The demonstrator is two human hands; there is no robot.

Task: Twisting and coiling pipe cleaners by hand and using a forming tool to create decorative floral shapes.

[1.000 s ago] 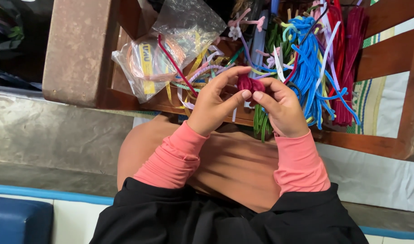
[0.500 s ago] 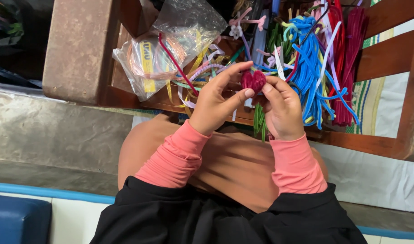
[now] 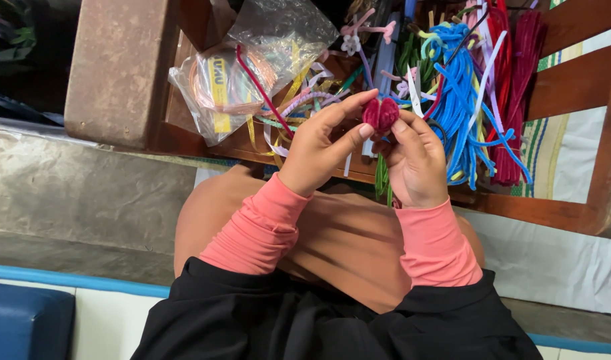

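Fingertips (image 3: pixel 363 131) half-hiding dark-red fuzzy bundle (image 3: pixel 381 113)

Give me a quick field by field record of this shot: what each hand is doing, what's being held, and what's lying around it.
left hand: fingertips pinch the left side of the red piece
right hand: fingertips pinch its right side
held thing: small dark red fuzzy piece, folded into two lobes
behind it: blue fuzzy wire bundle and red fuzzy wire bundle
to the left: clear plastic bag holding a coil
support: wooden frame
sleeves: pink, under black
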